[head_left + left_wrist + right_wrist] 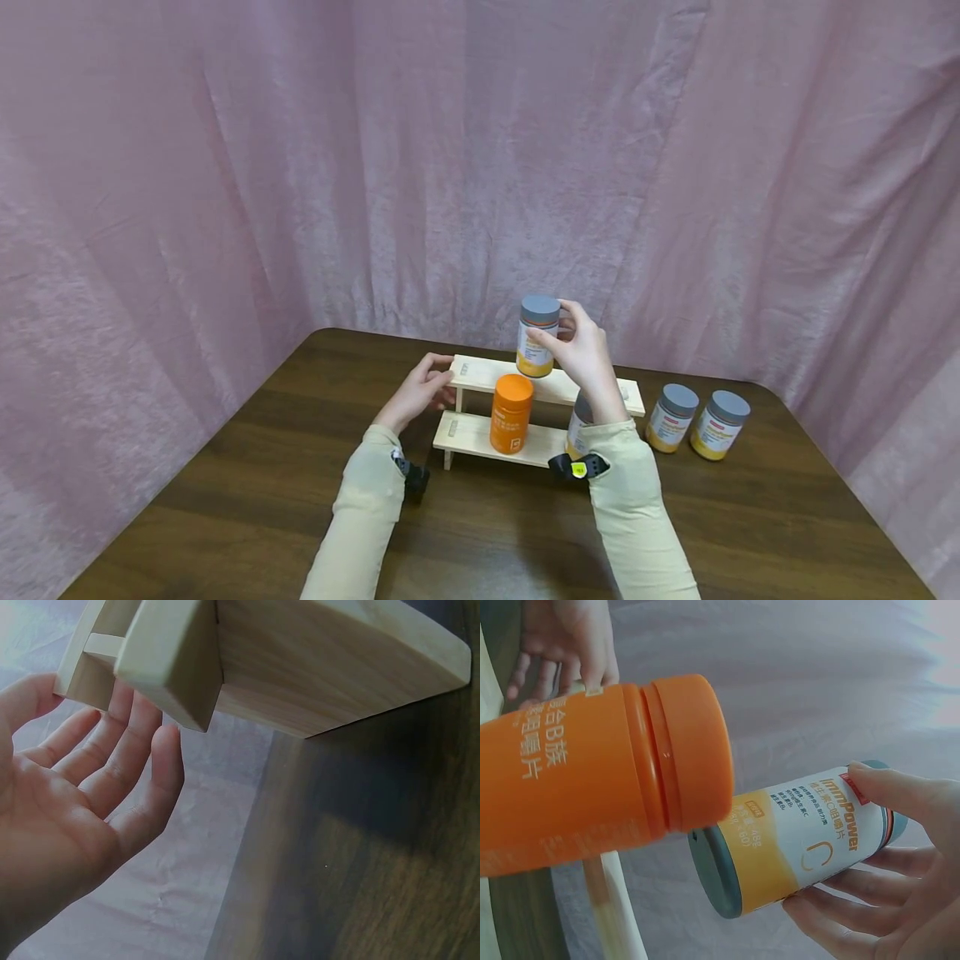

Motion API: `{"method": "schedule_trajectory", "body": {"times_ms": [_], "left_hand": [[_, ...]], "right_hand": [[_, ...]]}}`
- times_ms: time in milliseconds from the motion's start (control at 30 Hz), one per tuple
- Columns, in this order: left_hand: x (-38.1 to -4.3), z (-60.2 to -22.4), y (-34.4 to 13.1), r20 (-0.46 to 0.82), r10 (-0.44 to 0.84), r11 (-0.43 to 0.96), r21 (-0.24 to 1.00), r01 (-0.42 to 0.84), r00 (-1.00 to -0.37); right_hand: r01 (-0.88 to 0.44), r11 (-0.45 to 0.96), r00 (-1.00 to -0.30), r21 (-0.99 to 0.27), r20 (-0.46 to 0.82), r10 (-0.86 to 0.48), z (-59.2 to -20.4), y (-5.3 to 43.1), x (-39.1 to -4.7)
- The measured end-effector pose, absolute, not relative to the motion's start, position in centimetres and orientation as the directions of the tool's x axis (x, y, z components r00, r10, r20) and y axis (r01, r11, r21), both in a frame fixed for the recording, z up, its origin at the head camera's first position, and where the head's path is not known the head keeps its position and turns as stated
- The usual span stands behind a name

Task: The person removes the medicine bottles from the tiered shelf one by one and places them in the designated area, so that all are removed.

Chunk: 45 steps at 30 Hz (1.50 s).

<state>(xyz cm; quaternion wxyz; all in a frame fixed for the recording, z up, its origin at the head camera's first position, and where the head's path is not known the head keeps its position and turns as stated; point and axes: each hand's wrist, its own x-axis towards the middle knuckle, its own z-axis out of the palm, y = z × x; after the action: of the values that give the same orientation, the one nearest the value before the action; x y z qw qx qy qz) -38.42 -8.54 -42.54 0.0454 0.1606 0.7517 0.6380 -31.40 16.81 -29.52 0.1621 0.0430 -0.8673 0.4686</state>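
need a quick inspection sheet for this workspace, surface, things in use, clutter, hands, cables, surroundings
Surface: dark wood-grain table, with a sheen toward the front.
Things in use: two-tier wooden shelf; orange jar upright on its lower board; grey-lidded jar held above the upper board; second jar on the lower board, partly hidden; third jar and fourth jar upright on the table, right of the shelf.
Clutter: nothing seen.
Hands: right hand grips the grey-lidded jar; left hand touches the shelf's upper left end.
Cables: nothing seen.
Surroundings: pink curtain behind the table and at both sides.
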Motion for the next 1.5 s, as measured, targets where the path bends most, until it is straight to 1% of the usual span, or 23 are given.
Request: {"method": "schedule_trajectory", "body": {"times_ms": [167, 433, 667, 833, 967, 1267, 1500], "left_hand": [[-38.3, -42.5, -8.5, 0.132, 0.309, 0.133, 0.975, 0.18, -0.942], [-38.2, -42.0, -8.7, 0.133, 0.3, 0.134, 0.974, 0.18, -0.945], [-38.1, -42.2, -9.0, 0.137, 0.313, 0.126, 0.975, 0.184, -0.94], [-38.1, -42.2, -9.5, 0.135, 0.313, 0.129, 0.975, 0.182, -0.94], [-38.0, -42.2, -9.7, 0.121, 0.313, 0.134, 0.976, 0.17, -0.942], [-38.0, -42.5, -9.9, 0.112, 0.319, 0.142, 0.976, 0.165, -0.941], [-37.8, -42.9, -9.9, 0.118, 0.326, 0.137, 0.976, 0.17, -0.938]], "right_hand": [[-0.249, 0.558, -0.922, -0.792, 0.37, 0.114, -29.3, 17.5, -30.8], [-0.307, 0.542, -0.853, -0.783, 0.479, 0.209, -29.3, 19.0, -30.0], [-0.361, 0.517, -0.802, -0.776, 0.541, 0.253, -29.8, 20.6, -29.5], [-0.384, 0.479, -0.78, -0.789, 0.555, 0.289, -30.5, 21.2, -29.3], [-0.382, 0.463, -0.777, -0.8, 0.549, 0.307, -30.8, 21.5, -29.1], [-0.376, 0.5, -0.758, -0.78, 0.569, 0.318, -32.6, 22.9, -29.4], [-0.399, 0.502, -0.729, -0.767, 0.598, 0.335, -34.3, 24.0, -29.4]]}}
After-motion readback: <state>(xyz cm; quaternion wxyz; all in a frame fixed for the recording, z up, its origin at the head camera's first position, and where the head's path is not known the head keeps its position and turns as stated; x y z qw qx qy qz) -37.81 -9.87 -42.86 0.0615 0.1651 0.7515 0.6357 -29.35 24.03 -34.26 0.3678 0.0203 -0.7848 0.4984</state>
